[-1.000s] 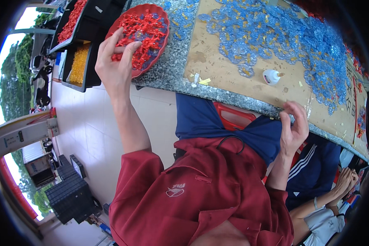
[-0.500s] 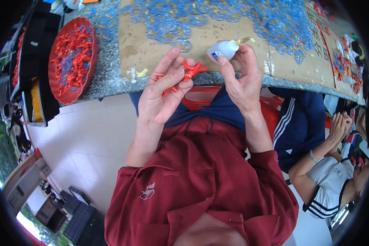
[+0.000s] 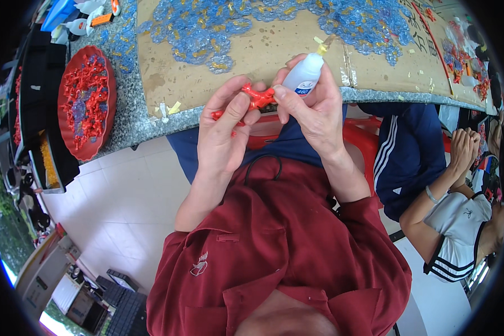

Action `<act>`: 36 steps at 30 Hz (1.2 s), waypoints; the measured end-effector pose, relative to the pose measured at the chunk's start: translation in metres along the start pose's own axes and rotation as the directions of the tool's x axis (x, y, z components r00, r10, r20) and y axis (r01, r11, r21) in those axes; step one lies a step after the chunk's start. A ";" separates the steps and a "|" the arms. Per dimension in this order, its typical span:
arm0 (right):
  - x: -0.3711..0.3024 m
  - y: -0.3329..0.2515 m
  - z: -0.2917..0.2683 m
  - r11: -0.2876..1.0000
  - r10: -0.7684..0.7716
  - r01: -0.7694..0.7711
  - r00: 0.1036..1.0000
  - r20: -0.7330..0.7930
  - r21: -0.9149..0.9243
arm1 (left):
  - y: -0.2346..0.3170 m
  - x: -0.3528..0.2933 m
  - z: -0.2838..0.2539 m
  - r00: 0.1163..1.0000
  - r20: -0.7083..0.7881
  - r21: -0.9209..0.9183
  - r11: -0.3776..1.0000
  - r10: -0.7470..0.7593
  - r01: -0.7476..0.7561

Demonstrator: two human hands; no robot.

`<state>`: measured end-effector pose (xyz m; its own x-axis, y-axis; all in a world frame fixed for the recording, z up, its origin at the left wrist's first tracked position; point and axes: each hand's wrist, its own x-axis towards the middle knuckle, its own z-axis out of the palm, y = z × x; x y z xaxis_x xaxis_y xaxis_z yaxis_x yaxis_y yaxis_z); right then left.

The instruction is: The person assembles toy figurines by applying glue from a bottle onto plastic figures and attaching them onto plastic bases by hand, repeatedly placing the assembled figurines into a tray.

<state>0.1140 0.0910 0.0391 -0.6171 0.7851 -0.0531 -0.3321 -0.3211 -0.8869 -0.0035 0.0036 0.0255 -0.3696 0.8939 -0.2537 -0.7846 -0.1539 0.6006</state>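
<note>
- Over the near edge of the table (image 3: pixel 133 127), here are both hands close together, with a glossy red piece (image 3: pixel 257 99) bridging the narrow gap between them!
- Left hand (image 3: pixel 225 130) sits on the 8 o'clock side of that piece, thumb and fingers pinched tight on its 9 o'clock end; more red pokes out between the fingers toward 7 and 8 o'clock, and whether that is one piece or several, I cannot tell.
- Right hand (image 3: pixel 315 116) comes in from 4 o'clock, and it's doing double duty: thumb tip against the red piece's 3 o'clock end, fingers wrapped around a white bottle (image 3: pixel 303 77).
- So neither hand is nearer, folks; both are touching the red piece, whose long axis runs roughly 9 to 3 o'clock, bent along the way and partly hidden by fingertips.
- Here's the relation that counts: the bottle lies at 2 o'clock from the red piece, tilted, its base end toward the piece and its yellowish nozzle (image 3: pixel 322 49) aimed out to 1 o'clock, away from the red. Whether bottle and piece touch is hard to call.
- Out at 9 o'clock, well apart from the hands, a red dish (image 3: pixel 112 99) heaped with similar red bits; up at 11 o'clock, blue clear pieces (image 3: pixel 204 36) spread over cardboard (image 3: pixel 257 53).
</note>
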 end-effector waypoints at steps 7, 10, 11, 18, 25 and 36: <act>-0.007 0.021 0.004 0.680 -0.492 0.423 0.869 0.055 -0.599 | -0.002 -0.005 0.004 0.986 -0.013 0.549 0.825 0.167 -0.133; -0.013 0.018 0.009 0.600 -0.524 0.474 0.841 0.131 -0.644 | 0.003 -0.004 0.004 0.997 -0.057 0.516 0.856 0.049 -0.012; -0.014 0.018 0.010 0.660 -0.472 0.438 0.874 0.118 -0.610 | 0.004 -0.003 0.005 0.998 -0.053 0.428 0.903 -0.014 0.036; -0.024 0.004 0.007 0.944 -0.181 0.139 0.977 -0.117 -0.298 | 0.007 -0.004 0.003 0.972 0.054 0.120 0.968 -0.230 0.222; -0.019 0.005 0.006 0.630 -0.387 0.334 0.918 0.090 -0.701 | 0.002 -0.007 -0.001 0.980 0.125 0.224 0.967 -0.154 0.123; -0.034 -0.012 -0.018 0.827 -0.333 0.269 0.942 -0.046 -0.494 | 0.012 -0.003 -0.022 0.970 0.043 0.077 0.968 -0.241 0.237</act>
<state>0.1520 0.0773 0.0439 -0.4376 0.8707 0.2245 -0.0881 0.2070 -0.9744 -0.0226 -0.0096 0.0167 -0.1480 0.9217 -0.3586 -0.8090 0.0958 0.5800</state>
